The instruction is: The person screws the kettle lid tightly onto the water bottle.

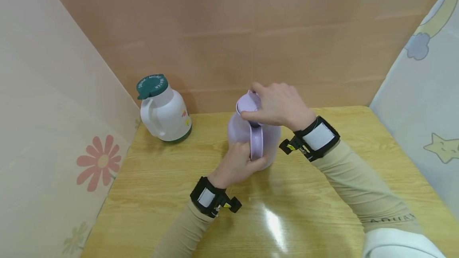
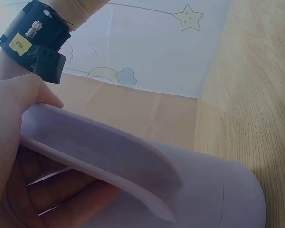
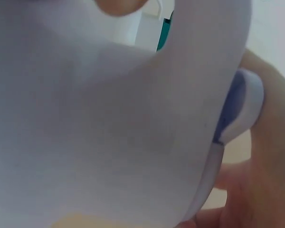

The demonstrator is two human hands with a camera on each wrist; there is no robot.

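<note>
a white jug (image 1: 165, 115) with a green lid stands at the desk's (image 1: 322, 218) far left. the left hand (image 1: 236, 166) grasps the handle of the lilac jug (image 1: 251, 130) at mid-desk; the right hand (image 1: 279, 104) curls over its lid (image 1: 247, 102), gripping it.

White jug (image 1: 165, 115), green lid (image 1: 152, 86)

- A pale lilac jug (image 3: 109, 123) fills most of the frame, very close and blurred.
- The right hand (image 3: 261, 190) lies along the right edge and lower right corner, touching the jug.
- A fingertip (image 3: 121, 5) shows at the top edge.
- A white-and-green sliver (image 3: 156, 28) sits at upper centre.
</note>
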